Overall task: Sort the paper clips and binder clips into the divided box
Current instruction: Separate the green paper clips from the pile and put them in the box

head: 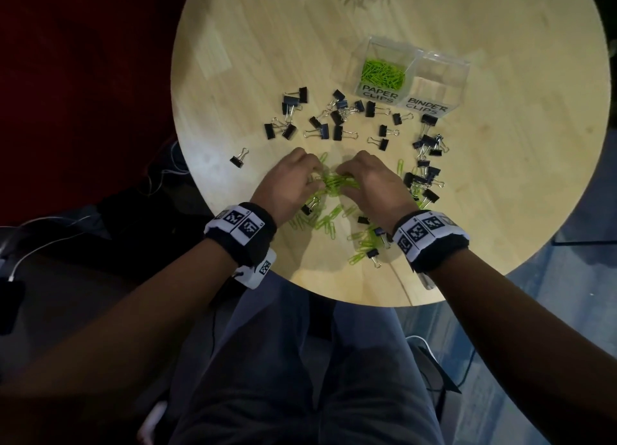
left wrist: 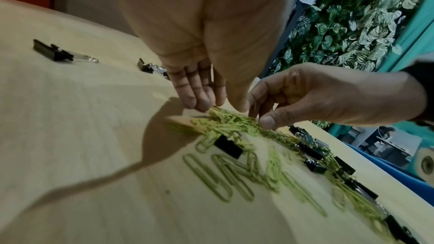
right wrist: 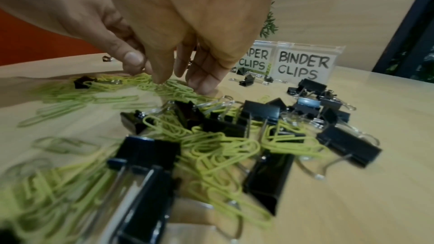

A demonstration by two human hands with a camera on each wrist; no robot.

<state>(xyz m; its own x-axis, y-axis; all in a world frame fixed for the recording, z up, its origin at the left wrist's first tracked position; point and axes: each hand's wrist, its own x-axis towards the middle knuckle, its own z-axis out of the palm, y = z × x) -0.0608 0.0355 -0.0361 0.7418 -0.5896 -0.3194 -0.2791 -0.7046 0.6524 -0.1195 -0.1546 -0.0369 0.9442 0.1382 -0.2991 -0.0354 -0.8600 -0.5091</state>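
- The left hand (head: 289, 181) and the right hand (head: 370, 181) meet near the near edge of the round pale wooden bench (head: 500, 191), fingertips down on a heap of lime-green wire paper clips (head: 335, 182).
- In the left wrist view the left hand's fingers (left wrist: 197, 88) reach down nearly straight, their tips on the heap; they curl round nothing.
- The right hand's thumb (left wrist: 272, 119) and curled fingers close on green clips at the top of the heap.
- More loose green paper clips (head: 329, 221) lie scattered between the wrists, toward the near edge.
- Black binder clips with silver wire handles (head: 320, 124) lie spread across the middle of the bench, between the hands and the box.
- A second cluster of binder clips (head: 425, 174) sits just beside the right hand, mixed with green clips.
- One binder clip (head: 238, 159) lies alone toward the left edge.
- The clear plastic divided box (head: 410, 77) stands toward the far right of the bench, beyond the binder clips.
- Its compartment labelled "PAPER CLIPS" (head: 380, 92) holds green clips; beside it is the one labelled "BINDER CLIPS" (head: 424, 105).
- Black wristbands with square printed markers (head: 242, 226) wrap both wrists.
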